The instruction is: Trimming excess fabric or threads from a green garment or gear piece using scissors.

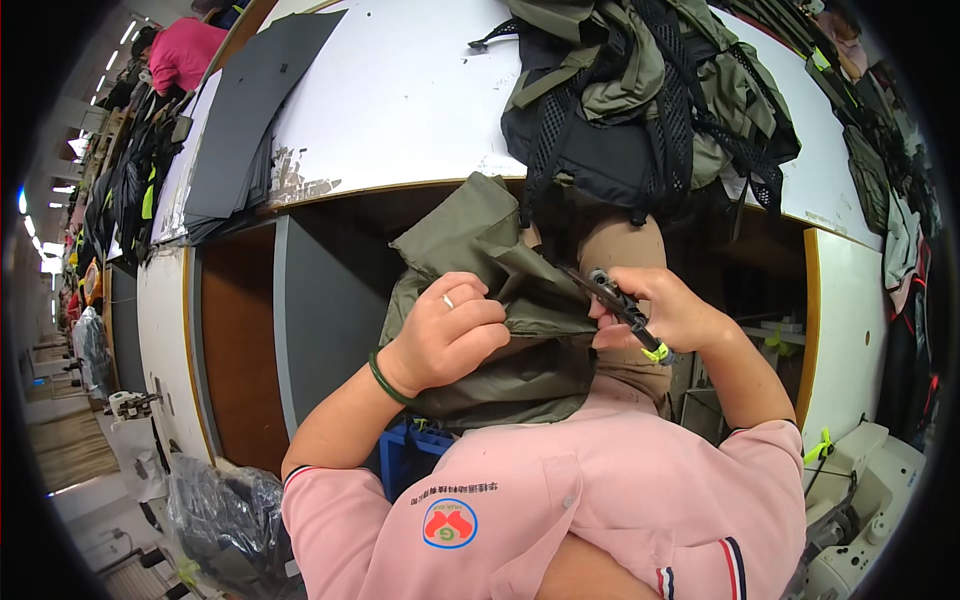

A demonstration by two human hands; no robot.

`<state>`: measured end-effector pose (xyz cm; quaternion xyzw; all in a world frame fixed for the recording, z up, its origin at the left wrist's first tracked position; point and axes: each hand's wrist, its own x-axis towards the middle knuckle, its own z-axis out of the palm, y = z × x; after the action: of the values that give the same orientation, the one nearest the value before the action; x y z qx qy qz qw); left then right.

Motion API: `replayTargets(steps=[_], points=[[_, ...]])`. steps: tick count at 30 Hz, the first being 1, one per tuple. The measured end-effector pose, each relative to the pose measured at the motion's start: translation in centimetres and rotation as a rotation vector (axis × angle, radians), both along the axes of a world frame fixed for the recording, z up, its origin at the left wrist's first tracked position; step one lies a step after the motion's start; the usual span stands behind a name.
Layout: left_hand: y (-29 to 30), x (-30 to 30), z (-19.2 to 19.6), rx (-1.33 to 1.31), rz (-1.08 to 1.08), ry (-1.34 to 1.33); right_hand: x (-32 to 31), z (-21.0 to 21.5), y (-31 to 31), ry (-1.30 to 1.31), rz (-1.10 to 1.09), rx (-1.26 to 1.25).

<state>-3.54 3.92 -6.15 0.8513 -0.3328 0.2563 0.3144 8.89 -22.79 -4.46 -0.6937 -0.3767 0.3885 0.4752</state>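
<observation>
Wearing pink short-sleeved shirt below wrinkly green cloth. Pinching cloth with left hand; gripping black metal tool beside it with right hand.

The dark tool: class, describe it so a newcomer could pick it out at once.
Find the white table, then the right hand below it. That hand grips the dark tool beside the olive cloth; the tool's yellow-green tie sets it apart.

2 hands, 1 tool, 1 bangle
</observation>
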Motion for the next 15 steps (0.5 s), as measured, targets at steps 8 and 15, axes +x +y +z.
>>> replayTargets(steps=[8,15], points=[[0.0,-0.2,0.0,-0.015,0.031,-0.06,0.1,1.5,-1.2,-0.127,-0.074,-0.048],[-0.9,0.5,0.4,-0.074,0.059,0.006,1.0,2.9,-1.2,-1.242,-0.133,0.014]])
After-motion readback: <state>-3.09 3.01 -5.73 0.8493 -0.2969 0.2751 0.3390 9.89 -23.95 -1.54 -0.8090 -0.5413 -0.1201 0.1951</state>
